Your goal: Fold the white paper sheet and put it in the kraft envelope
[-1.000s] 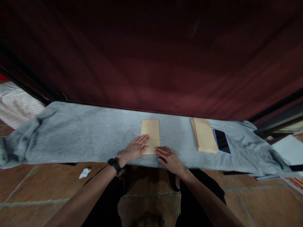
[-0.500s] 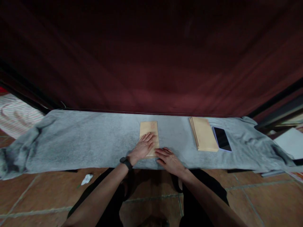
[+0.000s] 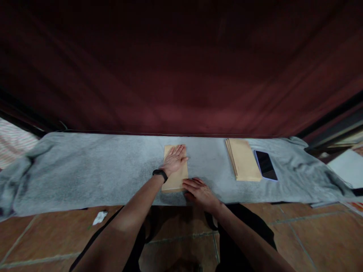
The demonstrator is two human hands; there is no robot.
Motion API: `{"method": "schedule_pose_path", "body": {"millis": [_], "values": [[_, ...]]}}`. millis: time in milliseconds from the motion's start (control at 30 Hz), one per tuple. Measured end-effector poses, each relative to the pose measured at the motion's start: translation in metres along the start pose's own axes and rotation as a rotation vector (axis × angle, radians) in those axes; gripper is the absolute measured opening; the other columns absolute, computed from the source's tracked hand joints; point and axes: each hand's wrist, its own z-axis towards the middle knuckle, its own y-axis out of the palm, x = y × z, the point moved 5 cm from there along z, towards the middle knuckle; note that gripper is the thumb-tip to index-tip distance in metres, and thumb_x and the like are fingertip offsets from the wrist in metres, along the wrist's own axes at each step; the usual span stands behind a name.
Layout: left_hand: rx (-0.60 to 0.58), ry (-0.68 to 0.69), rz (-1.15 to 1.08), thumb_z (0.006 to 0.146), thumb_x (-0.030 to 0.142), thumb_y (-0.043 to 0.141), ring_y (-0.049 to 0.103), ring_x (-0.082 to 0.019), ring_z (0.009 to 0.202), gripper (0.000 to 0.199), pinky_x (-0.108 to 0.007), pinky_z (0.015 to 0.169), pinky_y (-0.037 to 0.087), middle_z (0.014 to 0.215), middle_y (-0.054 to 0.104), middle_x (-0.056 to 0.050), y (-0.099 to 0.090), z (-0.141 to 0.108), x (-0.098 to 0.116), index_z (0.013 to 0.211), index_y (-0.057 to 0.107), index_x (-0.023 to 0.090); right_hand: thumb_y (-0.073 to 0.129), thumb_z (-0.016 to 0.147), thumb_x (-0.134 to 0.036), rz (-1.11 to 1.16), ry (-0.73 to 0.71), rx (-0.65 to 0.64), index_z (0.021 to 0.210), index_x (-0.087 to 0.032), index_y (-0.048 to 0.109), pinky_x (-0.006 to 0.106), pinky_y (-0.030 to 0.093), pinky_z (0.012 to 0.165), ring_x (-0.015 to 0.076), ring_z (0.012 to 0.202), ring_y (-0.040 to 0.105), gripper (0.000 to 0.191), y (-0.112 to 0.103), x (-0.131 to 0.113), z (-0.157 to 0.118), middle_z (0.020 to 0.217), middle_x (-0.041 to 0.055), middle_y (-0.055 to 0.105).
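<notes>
A tan paper envelope (image 3: 177,180) lies upright-lengthwise on the grey cloth. My left hand (image 3: 175,158), with a black band at the wrist, rests flat on its upper part, fingers stretched out and pointing away from me. At the envelope's lower right corner, the fingertips of my right hand (image 3: 200,192) touch the paper; its fingers are extended and it grips nothing. Farther right lies a small stack of similar tan envelopes (image 3: 244,160), slightly fanned along the left edge.
A dark-screened phone (image 3: 266,165) lies right of the stack. The grey cloth (image 3: 99,170) covers a long narrow surface, with folds at both ends. Behind it hangs a dark red curtain (image 3: 181,94). Crumpled white paper (image 3: 100,217) lies on the tiled floor.
My left hand has slid away from me along the envelope, toward its far end. The right hand stays near the lower right corner. The view has shifted slightly.
</notes>
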Motion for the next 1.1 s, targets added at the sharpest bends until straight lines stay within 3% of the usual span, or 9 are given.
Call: {"method": "schedule_pose_path", "body": {"millis": [167, 533, 767, 933, 1100], "values": [[-0.018, 0.032, -0.017, 0.104, 0.048, 0.023, 0.022, -0.022, 0.154, 0.063, -0.044, 0.127, 0.012, 0.165, 0.029, -0.008, 0.005, -0.013, 0.001, 0.160, 0.025, 0.019, 0.056, 0.100, -0.029, -0.021, 0.000, 0.004, 0.130, -0.025, 0.064, 0.042, 0.039, 0.116, 0.0221, 0.130, 0.056, 0.032, -0.002, 0.000, 0.000, 0.143, 0.0067, 0.060], [-0.230, 0.174, -0.125, 0.106, 0.052, 0.020, 0.015, -0.019, 0.155, 0.064, -0.039, 0.127, 0.012, 0.168, 0.022, -0.008, -0.004, -0.119, 0.027, 0.161, 0.022, 0.020, 0.054, 0.102, -0.025, -0.061, -0.002, 0.044, 0.125, -0.022, 0.067, 0.043, 0.045, 0.110, 0.0240, 0.123, 0.060, 0.027, -0.005, -0.007, 0.002, 0.135, 0.0070, 0.066], [-0.094, 0.176, -0.170, 0.105, 0.045, 0.038, 0.032, -0.019, 0.150, 0.057, -0.040, 0.123, 0.029, 0.162, 0.037, -0.008, -0.015, -0.165, 0.038, 0.156, 0.033, 0.022, 0.056, 0.100, -0.025, -0.091, -0.007, 0.057, 0.123, -0.021, 0.068, 0.042, 0.046, 0.107, 0.0251, 0.120, 0.062, 0.026, -0.004, -0.006, 0.002, 0.132, 0.0078, 0.067], [0.096, 0.098, -0.176, 0.104, 0.035, 0.045, 0.053, -0.022, 0.136, 0.041, -0.042, 0.114, 0.045, 0.145, 0.059, -0.010, -0.020, -0.173, 0.037, 0.139, 0.056, 0.019, 0.058, 0.099, -0.022, -0.100, 0.000, 0.101, 0.119, -0.022, 0.071, 0.040, 0.048, 0.104, 0.0227, 0.115, 0.064, 0.023, -0.001, -0.003, 0.002, 0.129, 0.0067, 0.069], [0.204, 0.055, -0.252, 0.104, 0.027, 0.042, 0.063, -0.021, 0.123, 0.032, -0.040, 0.106, 0.052, 0.130, 0.069, -0.008, -0.028, -0.171, 0.038, 0.120, 0.068, 0.019, 0.056, 0.100, -0.018, -0.082, 0.049, 0.159, 0.108, -0.022, 0.074, 0.036, 0.049, 0.101, 0.0192, 0.108, 0.067, 0.020, -0.001, 0.003, 0.007, 0.121, 0.0050, 0.073]]}}
